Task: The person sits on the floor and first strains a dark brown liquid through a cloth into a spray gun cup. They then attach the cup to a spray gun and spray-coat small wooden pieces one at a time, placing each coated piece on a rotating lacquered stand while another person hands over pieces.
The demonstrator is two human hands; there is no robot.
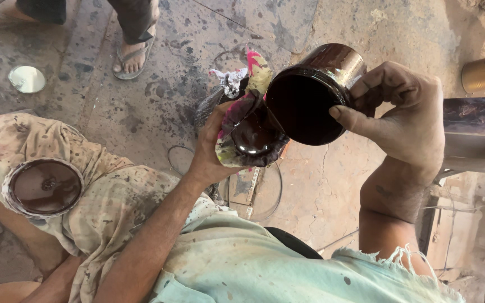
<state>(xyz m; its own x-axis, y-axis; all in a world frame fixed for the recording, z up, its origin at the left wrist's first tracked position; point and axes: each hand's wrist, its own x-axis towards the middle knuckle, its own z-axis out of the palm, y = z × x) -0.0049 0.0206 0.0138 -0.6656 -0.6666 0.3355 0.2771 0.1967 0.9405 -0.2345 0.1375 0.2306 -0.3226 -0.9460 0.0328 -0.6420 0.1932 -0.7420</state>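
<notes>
I have the right hand (pixel 408 120) clamped around a dark tin (pixel 315 92), tipped so its mouth faces the wad of stained rag (pixel 248 132) that my left hand (pixel 211 151) cups from below, fingers curled shut round the cloth. A pool of dark brown liquid (pixel 252 137) sits in the hollow of the rag, the tin's rim just above it. I judge this to be the loading step: wetting the cloth. What follows calls for righting the tin gently so nothing runs over the rim, and keeping the rag level. On my lap, over the spattered cloth (pixel 96 196), lies a round lid (pixel 44 187) coated in the same liquid. A sandalled foot (pixel 133 53) of another person stands on the stained floor (pixel 175 67) nearby, with a small shiny disc (pixel 27 78) beyond.
</notes>
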